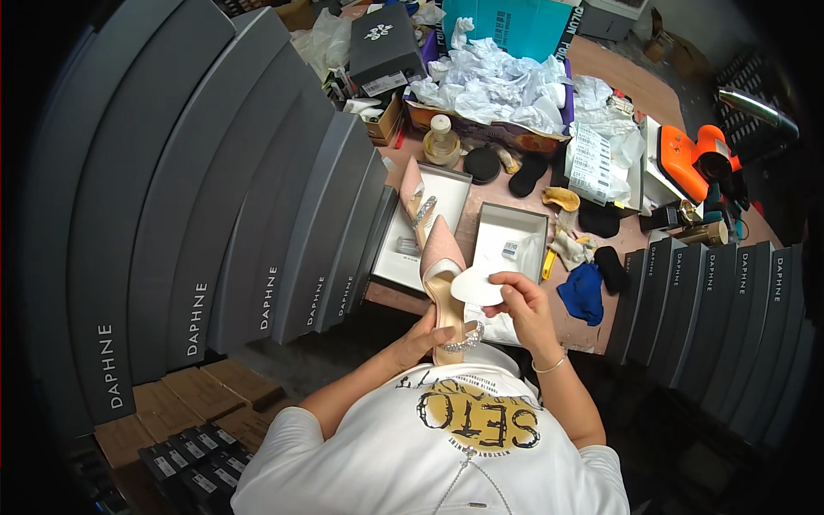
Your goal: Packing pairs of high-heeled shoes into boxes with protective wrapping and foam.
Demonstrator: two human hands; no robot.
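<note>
Close over the person's lap, the left hand (422, 336) grips a pink pointed shoe (445, 287) sole-side steady, its opening turned up so the right hand (520, 302), fingers pinching a white insole pad (477, 287), can meet it.

Two open boxes (506, 236) lie side by side on the counter (635, 86), a shoe (418, 199) in the left one. Behind them sits a tray of crumpled paper (498, 81). Stacked boxes (240, 206) flank the person left and right.
</note>
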